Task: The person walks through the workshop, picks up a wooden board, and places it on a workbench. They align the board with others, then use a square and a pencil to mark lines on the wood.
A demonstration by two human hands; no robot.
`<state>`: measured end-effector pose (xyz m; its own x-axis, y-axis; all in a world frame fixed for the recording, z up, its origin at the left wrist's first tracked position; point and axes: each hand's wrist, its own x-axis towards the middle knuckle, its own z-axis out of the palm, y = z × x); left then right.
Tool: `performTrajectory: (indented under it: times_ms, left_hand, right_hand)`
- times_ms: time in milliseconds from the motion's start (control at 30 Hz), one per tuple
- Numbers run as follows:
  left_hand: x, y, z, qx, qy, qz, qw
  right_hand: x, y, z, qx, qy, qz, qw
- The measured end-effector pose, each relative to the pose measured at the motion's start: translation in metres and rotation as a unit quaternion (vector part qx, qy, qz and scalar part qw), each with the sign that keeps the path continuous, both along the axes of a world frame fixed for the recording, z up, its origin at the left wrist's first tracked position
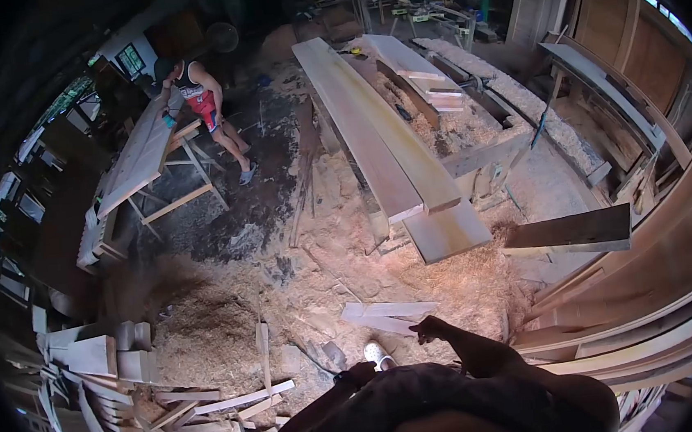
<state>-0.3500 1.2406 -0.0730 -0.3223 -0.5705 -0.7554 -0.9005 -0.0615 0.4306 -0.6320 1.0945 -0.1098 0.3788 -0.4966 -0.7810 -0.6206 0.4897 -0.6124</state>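
Note:
My right hand [428,330] reaches forward over the shavings with empty, partly spread fingers. Its fingertips overlap the end of a thin pale wood strip [390,324] in this view. Another flat offcut [403,307] lies across that strip on the floor. My left hand [361,372] hangs low in front of my body, a dark band at its wrist, and its fingers are too dark to make out. Just beside it shows a light-coloured clog [377,353] on my foot.
Long planks [371,131] rest on a bench ahead, above a shorter board [448,232]. A dark board [570,232] juts out at right. Scrap wood [215,408] is piled at lower left. Farther left, a person [195,93] leans over a door panel [139,152] on trestles.

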Motion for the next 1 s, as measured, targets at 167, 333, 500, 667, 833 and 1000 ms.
performTrajectory:
  times_ms: [167,333,500,667,833,1000]
  left_hand:
    - [0.08,-0.077,0.063,-0.118,-0.03,0.08,0.989]
    - [0.138,-0.125,0.062,-0.138,-0.016,0.185,0.973]
    - [0.186,-0.146,0.02,-0.075,0.009,0.244,0.967]
    - [0.262,-0.173,-0.048,-0.035,-0.053,0.303,0.951]
    - [0.329,-0.209,-0.098,0.071,-0.053,0.316,0.945]
    - [0.403,-0.298,-0.095,-0.094,-0.066,0.304,0.946]
  right_hand:
    - [0.163,-0.049,0.002,-0.147,-0.007,0.444,0.884]
    - [0.222,-0.078,-0.055,-0.194,-0.167,0.468,0.845]
    - [0.303,-0.151,0.006,0.029,-0.052,0.503,0.862]
    - [0.37,-0.248,-0.079,0.015,-0.227,0.587,0.777]
    - [0.447,-0.388,-0.024,0.019,-0.1,0.398,0.911]
    - [0.503,-0.546,0.004,-0.004,-0.054,0.34,0.939]
